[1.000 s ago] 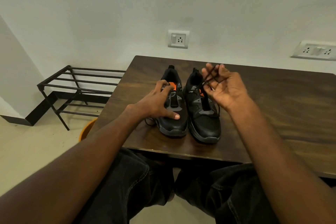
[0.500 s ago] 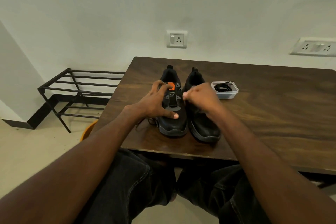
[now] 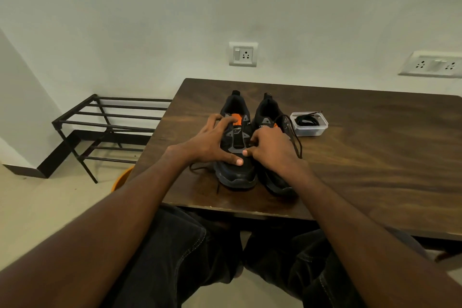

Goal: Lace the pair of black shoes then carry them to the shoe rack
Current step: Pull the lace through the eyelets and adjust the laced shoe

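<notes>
Both hands are down on the pair of black mesh trainers with orange tongue patches, which stand side by side, toes toward me, near the front edge of the dark wood-grain tabletop (image 3: pixel 375 152). My left hand (image 3: pixel 212 142) is spread over the left shoe (image 3: pixel 236 175), fingers curled round its tongue and thumb pressed on the toe box to steady it. My right hand (image 3: pixel 272 150) is bunched over the right shoe (image 3: pixel 268 110), fingers curled down at the eyelets; I judge it pinches the thin black lace (image 3: pixel 296 137), whose slack loops out past my knuckles, though the grip itself is hidden from me.

That slack worries me. If I tug hard it could whip free of the eyelet, or drag the right shoe toward the edge, since nothing pins that one but the working hand. A loose end (image 3: pixel 200 166) also trails from the left shoe across the tabletop; catching it with my wrist would likely pull that shoe askew. The small clear plastic tub (image 3: pixel 310 130) holding a coiled spare lace sits just beside the right shoe, and a wide swing could knock it. The black metal shoe rack (image 3: pixel 112 122) waits on the floor to my left.
</notes>
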`<state>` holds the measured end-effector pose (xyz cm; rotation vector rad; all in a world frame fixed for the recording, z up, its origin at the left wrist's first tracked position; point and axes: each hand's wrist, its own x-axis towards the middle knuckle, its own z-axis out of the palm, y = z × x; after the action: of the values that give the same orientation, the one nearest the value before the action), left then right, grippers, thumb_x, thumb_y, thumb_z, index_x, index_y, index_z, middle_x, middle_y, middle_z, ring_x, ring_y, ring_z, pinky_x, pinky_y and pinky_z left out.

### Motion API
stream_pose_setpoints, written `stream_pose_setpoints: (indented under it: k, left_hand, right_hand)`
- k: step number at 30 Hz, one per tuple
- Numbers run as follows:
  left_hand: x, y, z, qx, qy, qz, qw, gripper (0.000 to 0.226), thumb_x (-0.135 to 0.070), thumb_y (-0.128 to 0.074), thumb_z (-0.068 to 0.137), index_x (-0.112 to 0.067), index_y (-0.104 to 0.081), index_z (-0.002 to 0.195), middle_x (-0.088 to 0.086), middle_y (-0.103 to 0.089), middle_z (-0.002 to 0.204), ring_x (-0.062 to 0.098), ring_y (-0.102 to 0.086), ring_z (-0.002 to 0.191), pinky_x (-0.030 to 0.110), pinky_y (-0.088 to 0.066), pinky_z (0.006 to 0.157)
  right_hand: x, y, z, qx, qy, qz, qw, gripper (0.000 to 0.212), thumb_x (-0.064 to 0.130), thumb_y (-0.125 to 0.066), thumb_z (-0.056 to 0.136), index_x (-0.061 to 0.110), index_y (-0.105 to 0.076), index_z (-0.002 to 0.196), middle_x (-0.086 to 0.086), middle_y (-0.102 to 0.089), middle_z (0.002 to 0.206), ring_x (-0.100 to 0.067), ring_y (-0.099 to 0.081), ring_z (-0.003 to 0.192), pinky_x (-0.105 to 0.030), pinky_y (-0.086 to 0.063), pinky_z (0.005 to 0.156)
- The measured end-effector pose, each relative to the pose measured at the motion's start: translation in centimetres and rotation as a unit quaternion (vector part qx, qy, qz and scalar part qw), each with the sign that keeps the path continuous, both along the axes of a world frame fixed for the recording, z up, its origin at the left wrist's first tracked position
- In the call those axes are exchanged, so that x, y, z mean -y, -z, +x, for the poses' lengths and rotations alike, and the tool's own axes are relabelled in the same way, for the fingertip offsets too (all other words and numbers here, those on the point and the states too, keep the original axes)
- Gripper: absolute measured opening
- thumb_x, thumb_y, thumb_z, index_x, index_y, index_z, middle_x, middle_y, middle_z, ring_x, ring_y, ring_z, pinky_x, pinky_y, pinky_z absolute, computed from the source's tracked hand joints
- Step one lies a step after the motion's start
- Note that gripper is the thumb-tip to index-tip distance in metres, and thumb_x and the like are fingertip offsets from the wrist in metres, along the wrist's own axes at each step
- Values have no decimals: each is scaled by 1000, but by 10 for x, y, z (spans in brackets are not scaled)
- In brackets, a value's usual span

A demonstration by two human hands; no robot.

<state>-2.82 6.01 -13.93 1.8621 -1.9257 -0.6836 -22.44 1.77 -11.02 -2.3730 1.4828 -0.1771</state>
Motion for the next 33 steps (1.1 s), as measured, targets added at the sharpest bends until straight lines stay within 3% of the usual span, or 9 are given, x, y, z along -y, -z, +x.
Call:
stream_pose_setpoints:
  k: [5, 11, 13, 16, 19, 23, 26, 30, 33]
  left_hand:
    - [2, 2, 4, -26, -14, 30, 999, 123, -55, -94, 63, -45, -15, 156, -2, -7, 159, 36, -21, 151, 51, -34, 122]
    - [3, 4, 7, -27, -15, 31, 999, 123, -62, -93, 59, -48, -16, 154, -2, -10, 158, 35, -25, 150, 51, -33, 122]
    - [5, 5, 7, -26, -9, 38, 999, 124, -63, -93, 58, -49, -15, 154, -2, -8, 160, 37, -23, 151, 53, -34, 122]
    - [6, 5, 8, -26, -9, 41, 999, 124, -62, -93, 59, -49, -14, 155, -2, -7, 160, 37, -22, 151, 54, -34, 121]
    - [5, 5, 5, -24, -12, 43, 999, 125, -61, -93, 60, -47, -14, 156, -2, -7, 160, 36, -21, 152, 53, -33, 122]
    - [5, 5, 5, -26, -15, 39, 999, 124, -62, -93, 59, -48, -16, 155, -4, -8, 159, 36, -22, 151, 52, -34, 121]
    - [4, 6, 7, -32, -16, 36, 999, 123, -62, -93, 59, -48, -17, 154, -3, -9, 159, 36, -23, 151, 53, -35, 121]
    - [3, 3, 7, -41, -26, 40, 998, 122, -60, -93, 60, -49, -17, 154, -3, -10, 159, 37, -23, 151, 54, -35, 121]
    - [5, 3, 8, -29, -19, 45, 998, 124, -63, -93, 58, -51, -16, 153, -4, -9, 160, 37, -21, 151, 54, -35, 121]
  right_hand:
    - [5, -17, -6, 201, 87, 88, 972, 18, 26, -74, 95, 13, -79, 107, -8, -74, 99, -20, -67, 97, -42, -58, 86]
    - [20, -45, -39, 711, 179, 359, 577, 15, 27, -58, 102, 23, -66, 90, 3, -75, 100, -15, -67, 94, -32, -43, 77]
    - [18, -35, -38, 641, 182, 337, 665, 14, 28, -59, 103, 20, -69, 99, 1, -78, 98, -13, -71, 86, -30, -48, 74]
    - [16, -8, -25, 328, 121, 135, 927, 17, 31, -68, 100, 20, -77, 108, -2, -78, 96, -14, -69, 78, -32, -57, 72]
    - [9, 2, -11, 66, 14, 27, 997, 22, 38, -75, 93, 23, -77, 109, -1, -75, 100, -19, -69, 96, -43, -58, 88]
    - [6, 0, -4, 11, 13, 12, 1000, 23, 36, -80, 89, 21, -77, 105, -2, -74, 99, -22, -69, 99, -44, -59, 89]
    - [14, -8, -11, 216, 83, 99, 968, 18, 29, -76, 94, 19, -78, 109, 0, -72, 100, -15, -65, 92, -38, -56, 79]
    - [24, -28, -27, 649, 214, 296, 668, 9, 22, -71, 96, 15, -73, 102, -3, -69, 108, -15, -56, 94, -25, -44, 65]
    - [19, -28, -28, 603, 191, 270, 726, 11, 26, -66, 101, 17, -73, 97, -7, -76, 108, -16, -62, 94, -26, -45, 66]
